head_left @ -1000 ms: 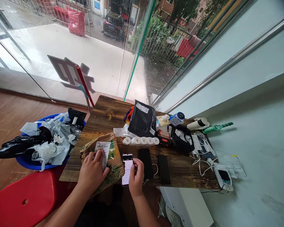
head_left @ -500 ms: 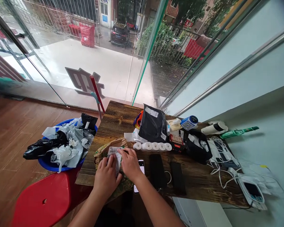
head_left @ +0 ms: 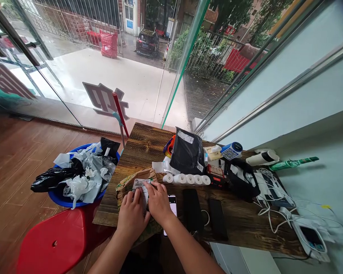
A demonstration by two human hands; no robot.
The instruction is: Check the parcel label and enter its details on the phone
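Note:
A brown, patterned package lies at the near left of the wooden table, with a white printed shipping label on top of it. My left hand rests on the package, its fingers stretched out flat against the label's lower left part. From the right, my right hand lies over the label's right side with fingers extended; its index fingertip touches the print. Both hands cover much of the label's lower half. A phone with a lit screen is partly hidden under my right wrist.
Beyond my hands are white label rolls in a row and a black parcel. Two dark phone-like slabs lie to the right, then white cables. On the left stand a blue bin full of plastic and a red stool.
The whole view has shifted slightly, so things sit a little farther right and down. Both hands stay on the label, with only small finger movement.

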